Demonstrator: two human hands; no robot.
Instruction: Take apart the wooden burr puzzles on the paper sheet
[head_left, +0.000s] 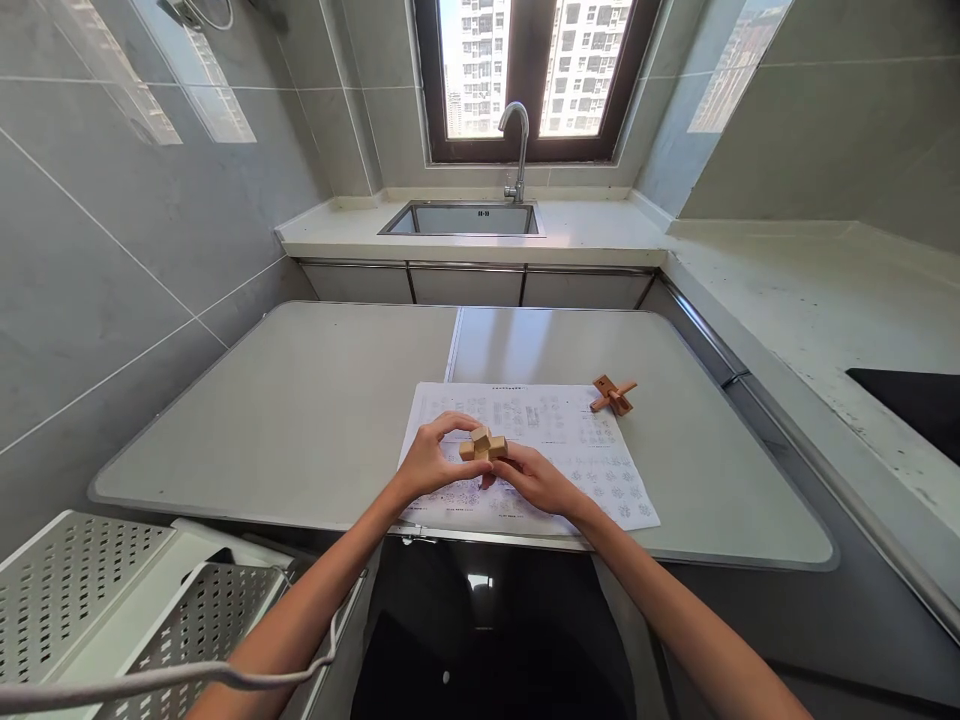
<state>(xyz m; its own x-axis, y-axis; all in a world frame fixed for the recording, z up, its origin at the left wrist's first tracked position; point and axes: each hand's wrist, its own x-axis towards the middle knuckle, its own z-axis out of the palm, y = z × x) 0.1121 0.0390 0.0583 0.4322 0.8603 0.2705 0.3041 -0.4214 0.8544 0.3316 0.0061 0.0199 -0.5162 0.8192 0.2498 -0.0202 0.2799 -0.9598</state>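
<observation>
both hands meet over the near middle of the tabletop (315, 420), closed around a small pale wooden block puzzle (484, 444). the left hand (429, 462) curls its fingers over the puzzle's left and top side, fingertips pressed against the wood; the right hand (531, 478) holds it from the right and below, its fingers tucked under the blocks. each hand's grip is clamped on the puzzle, with the blocks showing between the two sets of fingers. the puzzle is lifted just above a printed sheet of paper (592, 450) covered in small diagrams, which lies flat at the tabletop's front edge.

further back on the right corner of that sheet rests a second, darker wooden puzzle piece (613, 395), cross-shaped, well apart from the hands.

the tabletop is a pale grey, smooth surface with rounded corners and a seam running down its middle. beyond it a light counter (600, 235) carries a steel sink (465, 219) with a curved tap (517, 150), under a dark-framed window (532, 75) looking onto tall buildings. the counter runs on along the right side, where a black hob (915, 400) is set into it. the walls are large grey tiles. at the lower left stands a white perforated metal rack (90, 580), and a thin white cable (187, 678) crosses the left forearm.
</observation>
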